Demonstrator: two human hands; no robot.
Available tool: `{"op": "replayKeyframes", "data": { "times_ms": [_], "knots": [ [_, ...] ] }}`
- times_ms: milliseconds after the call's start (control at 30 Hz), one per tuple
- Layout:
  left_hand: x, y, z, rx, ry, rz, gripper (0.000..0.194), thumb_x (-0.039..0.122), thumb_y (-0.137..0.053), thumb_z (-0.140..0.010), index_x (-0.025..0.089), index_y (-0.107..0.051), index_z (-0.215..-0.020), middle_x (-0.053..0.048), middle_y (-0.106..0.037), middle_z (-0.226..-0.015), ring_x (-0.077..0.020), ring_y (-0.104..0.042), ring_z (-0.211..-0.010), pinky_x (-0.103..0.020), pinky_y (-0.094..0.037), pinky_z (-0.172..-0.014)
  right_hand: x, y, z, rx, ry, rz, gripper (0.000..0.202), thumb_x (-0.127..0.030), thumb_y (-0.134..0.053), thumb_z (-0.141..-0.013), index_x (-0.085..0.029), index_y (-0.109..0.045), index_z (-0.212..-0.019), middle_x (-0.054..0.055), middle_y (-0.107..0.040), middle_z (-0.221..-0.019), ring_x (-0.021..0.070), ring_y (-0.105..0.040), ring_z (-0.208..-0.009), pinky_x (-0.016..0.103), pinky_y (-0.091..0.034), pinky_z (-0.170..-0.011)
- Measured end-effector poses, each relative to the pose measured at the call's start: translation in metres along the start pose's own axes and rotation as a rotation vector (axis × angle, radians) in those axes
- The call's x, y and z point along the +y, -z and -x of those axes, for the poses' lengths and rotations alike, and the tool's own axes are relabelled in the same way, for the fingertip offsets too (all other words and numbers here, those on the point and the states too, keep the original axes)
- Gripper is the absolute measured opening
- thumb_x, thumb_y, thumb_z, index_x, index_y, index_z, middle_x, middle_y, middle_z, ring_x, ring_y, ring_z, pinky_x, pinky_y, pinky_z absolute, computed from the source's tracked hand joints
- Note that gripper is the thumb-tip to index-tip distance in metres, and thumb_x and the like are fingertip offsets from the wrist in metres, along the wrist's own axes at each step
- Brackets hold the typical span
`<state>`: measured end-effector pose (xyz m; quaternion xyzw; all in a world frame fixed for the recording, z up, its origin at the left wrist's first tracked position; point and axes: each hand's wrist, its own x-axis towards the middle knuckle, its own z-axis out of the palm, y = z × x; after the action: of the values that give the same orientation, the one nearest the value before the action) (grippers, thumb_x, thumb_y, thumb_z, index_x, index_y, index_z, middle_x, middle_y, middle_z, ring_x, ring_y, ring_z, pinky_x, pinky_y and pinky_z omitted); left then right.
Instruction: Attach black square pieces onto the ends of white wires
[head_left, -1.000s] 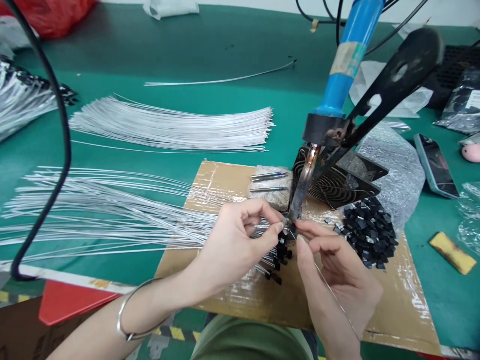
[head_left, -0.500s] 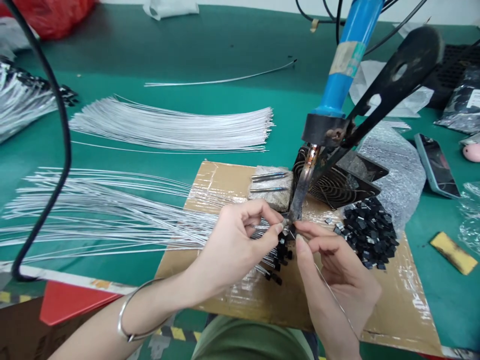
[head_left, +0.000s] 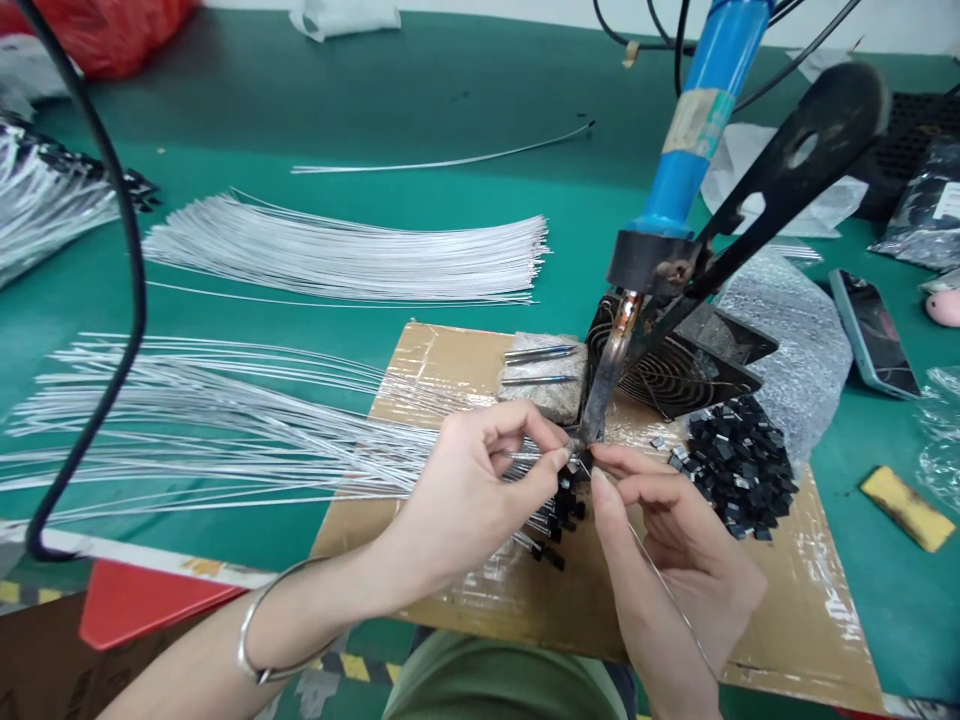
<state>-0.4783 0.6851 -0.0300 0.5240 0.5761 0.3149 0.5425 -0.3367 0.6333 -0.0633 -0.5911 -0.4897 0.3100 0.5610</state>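
Note:
My left hand (head_left: 480,490) pinches a small piece at the tip of the soldering iron (head_left: 600,390); the piece is too small to make out. A thin wire (head_left: 673,597) runs through the fingers of my right hand (head_left: 667,540), its upper end close to the iron's tip. My fingertips nearly meet there. The iron has a blue handle and hangs tip down in a black bracket. White wires (head_left: 247,420) with black ends (head_left: 559,515) lie under and left of my left hand. Right of the iron is a heap of small black parts (head_left: 742,465).
Brown cardboard (head_left: 795,600) covers the green table (head_left: 450,90) before me. Behind are a second white wire bundle (head_left: 352,250), a block with metal tips (head_left: 551,400) and a black fan (head_left: 660,375). At the right lie a phone (head_left: 874,335) and a yellow sponge (head_left: 907,507).

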Motion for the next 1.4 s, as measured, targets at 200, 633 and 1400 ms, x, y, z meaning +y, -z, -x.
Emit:
{"op": "replayKeyframes", "data": {
  "times_ms": [200, 633, 1400],
  "knots": [
    [0.001, 0.0002, 0.0021, 0.007, -0.016, 0.009, 0.014, 0.026, -0.066, -0.082, 0.018, -0.065, -0.072, -0.005, -0.073, -0.081, -0.0192, -0.066, -0.076, -0.031, -0.046, -0.065, 0.0004, -0.0015, 0.0005, 0.01, 0.011, -0.026, 0.014, -0.016, -0.075, -0.089, -0.021, -0.068, -0.078, 0.006, -0.08, -0.103, 0.0189, -0.076, -0.097, 0.032, -0.059, -0.09],
    [0.0003, -0.0012, 0.0001, 0.009, -0.031, 0.004, 0.013, 0.024, -0.067, -0.082, 0.018, -0.065, -0.071, -0.004, -0.073, -0.077, -0.0177, -0.064, -0.073, -0.03, -0.047, -0.066, 0.0041, -0.0009, 0.0014, -0.01, 0.079, 0.011, 0.012, -0.013, -0.073, -0.089, -0.021, -0.068, -0.082, 0.008, -0.08, -0.102, 0.0201, -0.077, -0.097, 0.033, -0.061, -0.09],
    [-0.0016, -0.0011, 0.0016, 0.03, -0.056, 0.005, 0.013, 0.024, -0.066, -0.082, 0.018, -0.066, -0.07, -0.004, -0.073, -0.076, -0.0187, -0.065, -0.073, -0.03, -0.048, -0.065, 0.0093, -0.0046, 0.0023, 0.026, 0.213, 0.013, 0.018, -0.002, -0.073, -0.086, -0.02, -0.069, -0.087, 0.005, -0.079, -0.099, 0.0161, -0.077, -0.092, 0.028, -0.06, -0.087]
  ]
}}
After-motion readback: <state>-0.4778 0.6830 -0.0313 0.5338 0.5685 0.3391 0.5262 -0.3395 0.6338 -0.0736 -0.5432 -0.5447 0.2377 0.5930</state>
